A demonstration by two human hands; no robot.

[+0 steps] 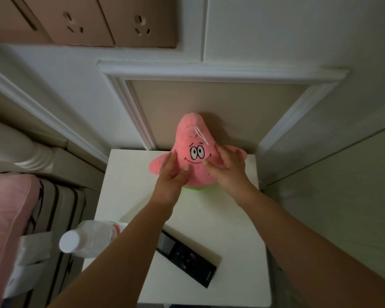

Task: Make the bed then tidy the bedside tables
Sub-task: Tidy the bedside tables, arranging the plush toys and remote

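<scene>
A pink star-shaped plush toy (192, 138) with a smiling face and green shorts stands upright at the back of the white bedside table (236, 221), leaning against the wall panel. My left hand (172, 174) holds its left side, thumb across the front. My right hand (228, 167) holds its right side with fingers spread over the toy's arm. A clear plastic bottle (87, 237) with a white cap stands at the table's front left. A black remote control (187, 258) lies flat near the front, partly under my left forearm.
The bed with a pink pillow (5, 218) and striped bedding (62, 210) lies to the left. White paper or a bag (25, 261) sits between bed and table. Wall sockets (107, 23) are above. A wall (331, 196) closes the right side.
</scene>
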